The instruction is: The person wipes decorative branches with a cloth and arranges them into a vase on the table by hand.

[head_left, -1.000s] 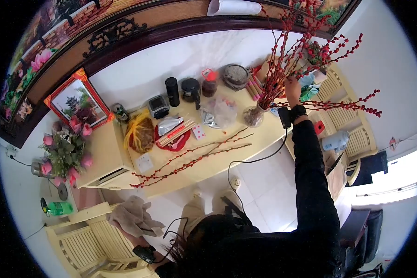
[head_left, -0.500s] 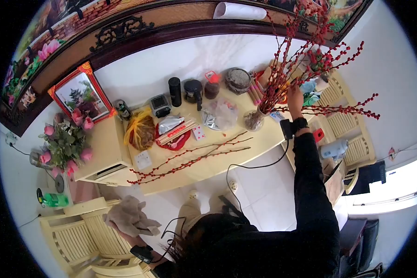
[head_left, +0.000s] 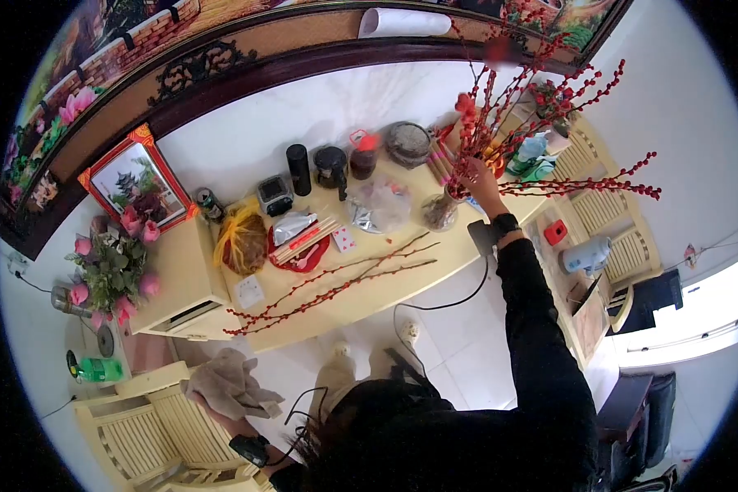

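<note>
My left hand (head_left: 228,421) is low at the left, closed on a crumpled grey-brown cloth (head_left: 231,384). At the right end of the table, my right hand (head_left: 481,184) is closed around the stems of red berry branches (head_left: 500,123), just above the mouth of a glass vase (head_left: 440,213). The branches fan upward, and several lean far out to the right. My fingertips are partly hidden among the stems. A few loose berry branches (head_left: 328,291) lie across the front of the table.
Along the wall stand a black cylinder (head_left: 299,170), a dark jug (head_left: 330,168) and a grey pot (head_left: 408,144). A yellow bag (head_left: 243,238) and a red tray (head_left: 302,256) with sticks lie left. A pink flower arrangement (head_left: 116,262) stands far left; a light-blue kettle (head_left: 586,254) is right.
My right hand has moved down and left along the stems, closer to the vase mouth. The upright branches have shifted, some blurred. The left hand and cloth stay about where they were.
</note>
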Action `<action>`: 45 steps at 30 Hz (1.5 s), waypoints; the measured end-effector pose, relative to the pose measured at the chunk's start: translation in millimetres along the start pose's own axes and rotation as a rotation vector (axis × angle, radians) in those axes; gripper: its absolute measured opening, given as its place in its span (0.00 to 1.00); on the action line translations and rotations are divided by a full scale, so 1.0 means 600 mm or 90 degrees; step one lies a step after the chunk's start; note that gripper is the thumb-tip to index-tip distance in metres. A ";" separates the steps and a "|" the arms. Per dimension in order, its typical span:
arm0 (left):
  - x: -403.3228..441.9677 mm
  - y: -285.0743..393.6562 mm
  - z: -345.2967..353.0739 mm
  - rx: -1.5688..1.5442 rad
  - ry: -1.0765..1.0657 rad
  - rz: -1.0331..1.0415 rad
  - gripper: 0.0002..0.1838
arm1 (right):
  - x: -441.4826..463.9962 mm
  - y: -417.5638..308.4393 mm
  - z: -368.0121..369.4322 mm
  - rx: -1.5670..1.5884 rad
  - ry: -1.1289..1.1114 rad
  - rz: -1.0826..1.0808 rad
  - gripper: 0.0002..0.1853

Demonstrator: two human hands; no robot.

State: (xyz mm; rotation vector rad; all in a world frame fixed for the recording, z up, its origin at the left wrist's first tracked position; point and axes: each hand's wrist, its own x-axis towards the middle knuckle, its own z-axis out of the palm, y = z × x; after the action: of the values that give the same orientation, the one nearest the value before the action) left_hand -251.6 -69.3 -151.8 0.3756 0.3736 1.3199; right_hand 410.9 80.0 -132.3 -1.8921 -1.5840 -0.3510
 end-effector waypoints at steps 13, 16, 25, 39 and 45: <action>0.037 0.005 -0.042 0.073 -0.265 -0.024 0.28 | -0.086 0.097 -0.110 0.298 0.165 0.584 0.17; 0.024 -0.017 0.013 -0.022 -0.102 -0.017 0.26 | -0.058 0.107 -0.108 0.332 0.119 0.592 0.17; 0.074 -0.049 0.096 -0.015 -0.392 0.083 0.21 | -0.060 0.156 -0.072 -0.007 0.137 0.417 0.20; 0.039 -0.018 0.052 -0.029 -0.160 -0.041 0.12 | -0.037 0.158 -0.083 0.335 0.198 0.501 0.20; 0.035 -0.024 0.060 -0.027 -0.086 -0.035 0.17 | -0.041 0.180 -0.103 0.504 0.148 0.738 0.15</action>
State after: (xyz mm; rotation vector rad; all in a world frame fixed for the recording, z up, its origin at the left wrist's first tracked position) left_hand -217.9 -53.6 -128.0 0.4137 0.2413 1.2390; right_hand 519.6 14.8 -131.6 -1.6784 -0.2011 0.4802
